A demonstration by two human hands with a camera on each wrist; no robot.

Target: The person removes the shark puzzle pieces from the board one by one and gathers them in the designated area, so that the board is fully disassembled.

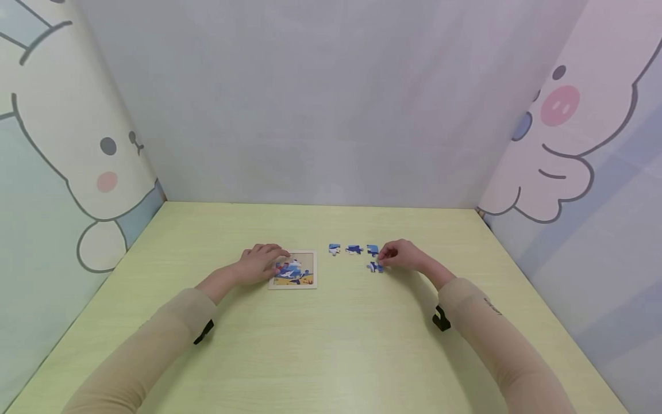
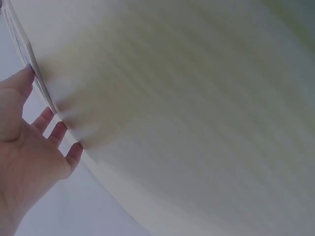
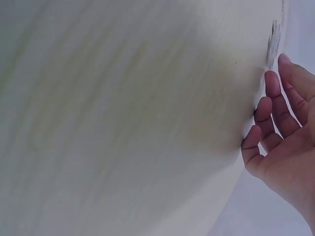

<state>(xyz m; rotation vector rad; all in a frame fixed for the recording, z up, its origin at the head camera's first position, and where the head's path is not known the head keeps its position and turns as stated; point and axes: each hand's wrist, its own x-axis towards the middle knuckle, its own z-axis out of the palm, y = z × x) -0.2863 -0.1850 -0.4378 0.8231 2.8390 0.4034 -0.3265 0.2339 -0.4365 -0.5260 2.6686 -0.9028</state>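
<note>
A square puzzle tray point(image 1: 292, 287) with a light wooden rim lies flat, partly filled with a blue and yellow sea picture. My left hand point(image 1: 257, 264) rests over its left side, fingers spread and thumb at the rim; that corner is hidden. In the left wrist view the thumb of the left hand point(image 2: 32, 142) touches the tray's edge point(image 2: 42, 88). To the right, my right hand point(image 1: 402, 255) pinches the right end of a blue and white puzzle piece point(image 1: 373, 267), which lies low at the tabletop. The right wrist view shows the right hand point(image 3: 285, 123) with curled fingers.
Three loose puzzle pieces lie in a row beyond the tray: a left one point(image 1: 334, 249), a middle one point(image 1: 354, 249) and a right one point(image 1: 372, 249) close to my right fingertips. The pale yellow table point(image 1: 320, 345) meets a plain back curtain point(image 1: 320, 115), with printed cloth at both sides.
</note>
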